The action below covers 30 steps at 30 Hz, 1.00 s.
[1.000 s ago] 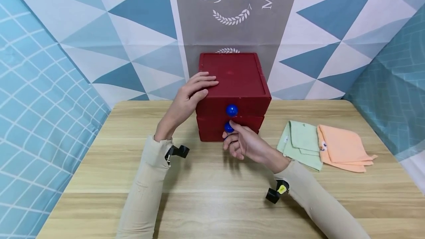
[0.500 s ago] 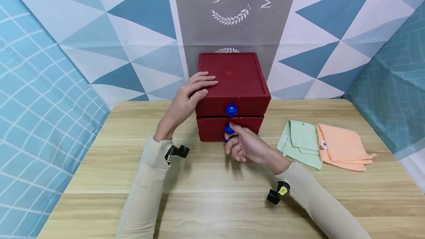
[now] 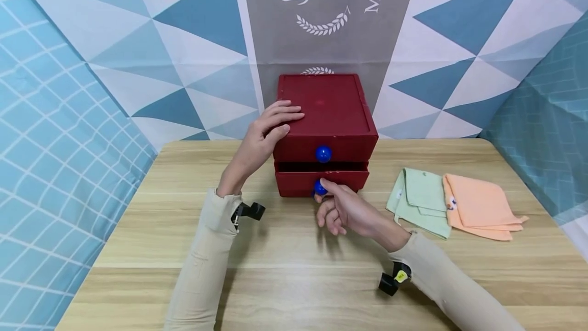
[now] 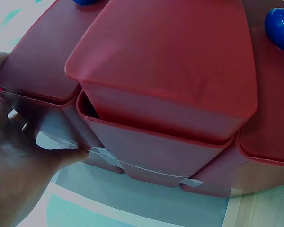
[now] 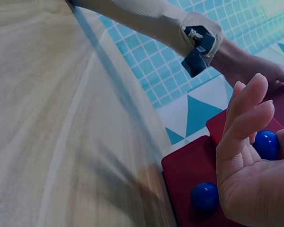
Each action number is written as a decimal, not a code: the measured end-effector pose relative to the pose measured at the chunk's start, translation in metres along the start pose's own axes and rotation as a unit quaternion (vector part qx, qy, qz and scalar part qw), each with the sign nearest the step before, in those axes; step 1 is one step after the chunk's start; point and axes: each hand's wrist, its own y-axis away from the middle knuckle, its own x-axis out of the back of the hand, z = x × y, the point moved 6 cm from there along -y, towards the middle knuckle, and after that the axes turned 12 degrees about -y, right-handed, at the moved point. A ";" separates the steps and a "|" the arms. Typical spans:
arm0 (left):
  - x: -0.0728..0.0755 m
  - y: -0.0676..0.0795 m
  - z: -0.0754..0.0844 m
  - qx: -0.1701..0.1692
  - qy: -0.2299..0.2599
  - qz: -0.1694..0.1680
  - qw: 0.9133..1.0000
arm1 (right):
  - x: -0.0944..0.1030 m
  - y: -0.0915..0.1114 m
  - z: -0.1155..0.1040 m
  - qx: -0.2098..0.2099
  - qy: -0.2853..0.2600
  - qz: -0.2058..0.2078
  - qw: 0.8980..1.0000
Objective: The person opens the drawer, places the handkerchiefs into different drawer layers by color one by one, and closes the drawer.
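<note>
Red plastic makes up the whole box (image 3: 320,100), a stack of three drawers standing at the back of the wooden table (image 3: 285,295), up against the wall cloth (image 3: 473,24). The middle drawer (image 3: 294,184) sits partly out, a dark gap showing along its top edge, while the top drawer (image 3: 296,149) is flush with the frame.

From where I stand, the person's right hand (image 3: 342,211) has a narrow pinch on the middle knob (image 3: 320,186), a blue ball, between thumb and forefinger; the remaining fingers are loosely bent, off the drawer. The left hand (image 3: 262,134) grips nothing: its fingers lie spread and nearly straight on the box's upper left corner, thumb against the side.

Another blue ball, the top knob (image 3: 323,154), is untouched just above. The right wrist view also shows the low knob (image 5: 205,197), on the drawer nearest the table.

To the right of the box, well apart from it, lie a folded green cloth (image 3: 424,195) and an orange cloth (image 3: 480,203), side by side and touching. Both arms wear beige sleeves (image 3: 197,269), each with a small black camera (image 3: 251,211) at the wrist.
</note>
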 end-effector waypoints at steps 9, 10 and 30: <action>0.003 0.001 0.000 0.004 -0.001 0.005 1.000 | -0.006 0.006 0.002 0.001 0.007 -0.007 1.000; 0.003 0.001 0.000 0.005 -0.001 0.005 1.000 | -0.007 0.007 0.003 0.000 0.008 -0.008 1.000; 0.001 0.001 -0.002 0.003 0.003 0.009 1.000 | -0.018 0.026 0.021 -0.012 -0.006 -0.019 1.000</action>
